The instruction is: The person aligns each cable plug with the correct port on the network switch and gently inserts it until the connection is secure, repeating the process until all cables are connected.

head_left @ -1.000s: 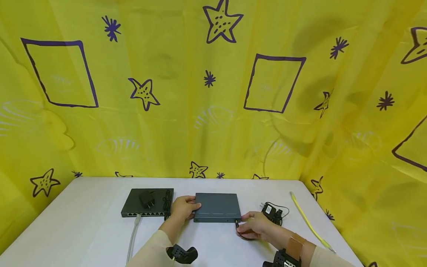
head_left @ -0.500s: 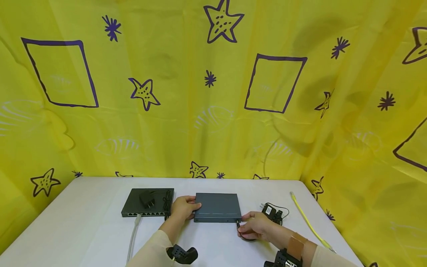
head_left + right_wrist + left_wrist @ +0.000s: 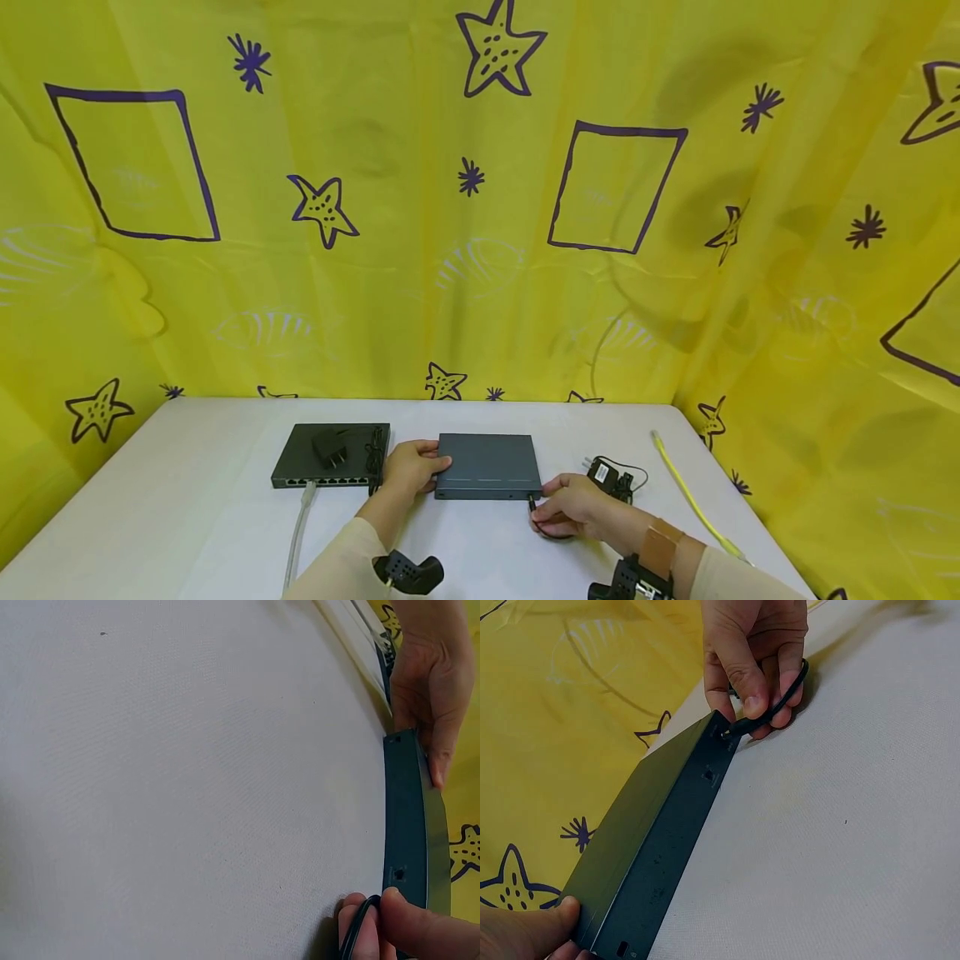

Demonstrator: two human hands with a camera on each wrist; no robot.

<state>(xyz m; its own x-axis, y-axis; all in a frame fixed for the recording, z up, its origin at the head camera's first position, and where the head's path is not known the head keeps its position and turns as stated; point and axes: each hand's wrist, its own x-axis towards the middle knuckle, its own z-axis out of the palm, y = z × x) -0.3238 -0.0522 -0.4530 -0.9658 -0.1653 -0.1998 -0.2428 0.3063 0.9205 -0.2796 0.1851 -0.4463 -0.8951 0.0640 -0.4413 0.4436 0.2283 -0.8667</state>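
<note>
A flat dark grey network switch [image 3: 487, 467] lies on the white table in front of me. My left hand [image 3: 407, 468] grips its left edge, thumb on top and the other fingers beside and below. At the near right corner, my right hand [image 3: 570, 504] pinches the black barrel plug [image 3: 746, 726] of a thin cord. In the left wrist view the plug's tip meets the round socket at the end of the switch's port face, and the cord [image 3: 799, 679] loops back over the right fingers. The right wrist view shows that cord [image 3: 360, 922] curving by the thumb.
A second black switch [image 3: 292, 446] sits to the left, bearing a black power adapter [image 3: 330, 450], with a grey network cable [image 3: 298, 537] plugged into its front. Right of my right hand lie another power adapter [image 3: 603, 472] and a yellow network cable [image 3: 693, 500]. A yellow curtain [image 3: 405, 292] hangs behind the table.
</note>
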